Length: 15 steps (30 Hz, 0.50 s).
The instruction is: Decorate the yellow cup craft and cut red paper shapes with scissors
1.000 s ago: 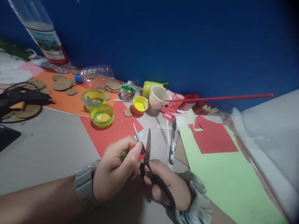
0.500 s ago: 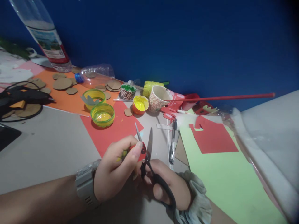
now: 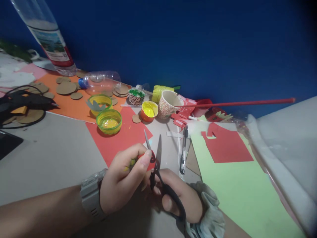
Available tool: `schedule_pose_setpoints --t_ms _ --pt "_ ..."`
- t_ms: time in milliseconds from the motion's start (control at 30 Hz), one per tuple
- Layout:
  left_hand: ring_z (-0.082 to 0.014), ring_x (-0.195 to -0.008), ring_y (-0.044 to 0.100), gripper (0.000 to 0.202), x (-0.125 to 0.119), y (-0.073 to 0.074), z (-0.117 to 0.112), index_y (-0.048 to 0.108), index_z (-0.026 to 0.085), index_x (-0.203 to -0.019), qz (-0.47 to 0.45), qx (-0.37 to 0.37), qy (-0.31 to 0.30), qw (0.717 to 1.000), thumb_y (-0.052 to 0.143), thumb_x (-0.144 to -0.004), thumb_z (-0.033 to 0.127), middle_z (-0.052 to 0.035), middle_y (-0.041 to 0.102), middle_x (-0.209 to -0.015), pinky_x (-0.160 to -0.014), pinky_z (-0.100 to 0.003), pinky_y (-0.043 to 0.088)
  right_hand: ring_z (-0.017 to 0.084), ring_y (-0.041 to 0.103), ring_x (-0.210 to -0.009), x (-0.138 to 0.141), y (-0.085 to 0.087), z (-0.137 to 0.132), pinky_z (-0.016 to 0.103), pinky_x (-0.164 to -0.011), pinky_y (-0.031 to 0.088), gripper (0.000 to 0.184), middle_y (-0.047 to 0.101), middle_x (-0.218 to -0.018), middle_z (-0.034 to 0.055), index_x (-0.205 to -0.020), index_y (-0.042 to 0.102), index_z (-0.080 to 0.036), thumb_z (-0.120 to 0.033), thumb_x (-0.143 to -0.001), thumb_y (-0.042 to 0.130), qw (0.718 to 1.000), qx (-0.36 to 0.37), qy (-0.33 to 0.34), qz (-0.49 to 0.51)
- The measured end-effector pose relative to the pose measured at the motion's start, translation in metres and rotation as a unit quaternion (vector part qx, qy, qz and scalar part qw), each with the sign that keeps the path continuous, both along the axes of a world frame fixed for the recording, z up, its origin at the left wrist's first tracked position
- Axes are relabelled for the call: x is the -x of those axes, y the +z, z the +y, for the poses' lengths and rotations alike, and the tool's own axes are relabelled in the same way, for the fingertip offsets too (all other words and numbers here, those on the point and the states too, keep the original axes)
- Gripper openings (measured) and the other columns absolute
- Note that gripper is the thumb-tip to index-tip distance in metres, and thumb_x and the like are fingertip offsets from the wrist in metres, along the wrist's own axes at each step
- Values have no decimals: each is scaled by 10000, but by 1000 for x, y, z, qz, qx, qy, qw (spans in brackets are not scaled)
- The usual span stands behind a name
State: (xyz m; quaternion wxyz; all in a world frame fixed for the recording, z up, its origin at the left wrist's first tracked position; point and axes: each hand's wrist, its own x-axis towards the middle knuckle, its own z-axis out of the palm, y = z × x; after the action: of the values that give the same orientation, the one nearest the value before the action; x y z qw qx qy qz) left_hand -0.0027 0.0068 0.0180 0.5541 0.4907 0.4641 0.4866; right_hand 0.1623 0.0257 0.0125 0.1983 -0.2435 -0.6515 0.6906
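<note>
Scissors, spread, gripped by right hand | left hand pinching red piece | pen nearby, orange cup beyond

the left forearm is slanting in from eight o'clock, and the left hand is pointing toward two, its thumb stretching the same way and pinching near the bent index finger. the right forearm is slanting in from five o'clock, the right hand angling toward ten, fingers curling into a grip. both hands are sitting close together around six o'clock.
</note>
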Motion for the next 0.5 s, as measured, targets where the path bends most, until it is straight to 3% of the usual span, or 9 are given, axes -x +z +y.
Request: schedule_pose_setpoints --t_ms 133,333,500 --pt "-92 -378 492 304 0 1 0 487 216 -651 2 -3 -1 1000 478 -946 289 50 534 -440 -397 -182 393 94 367 -541 1 -1 -2 220 -488 330 558 440 -647 -29 -773 496 -174 -729 -821 500 1000 0 -18 1" --pt "-85 -381 510 296 0 0 -2 485 220 -669 -13 -7 -11 1000 463 -957 281 59 544 -442 -403 -166 400 102 402 -562 -1 0 2 232 -534 380 569 472 -676 -15 -789 504 -168 -733 -841 458 1000 -18 22 -10" --pt "-83 -384 505 302 0 1 0 489 219 -669 -13 -6 -14 1000 455 -962 282 57 542 -448 -406 -168 399 95 393 -547 -2 -1 4 222 -499 354 554 471 -683 -10 -794 502 -162 -713 -847 477 1000 -10 20 4"
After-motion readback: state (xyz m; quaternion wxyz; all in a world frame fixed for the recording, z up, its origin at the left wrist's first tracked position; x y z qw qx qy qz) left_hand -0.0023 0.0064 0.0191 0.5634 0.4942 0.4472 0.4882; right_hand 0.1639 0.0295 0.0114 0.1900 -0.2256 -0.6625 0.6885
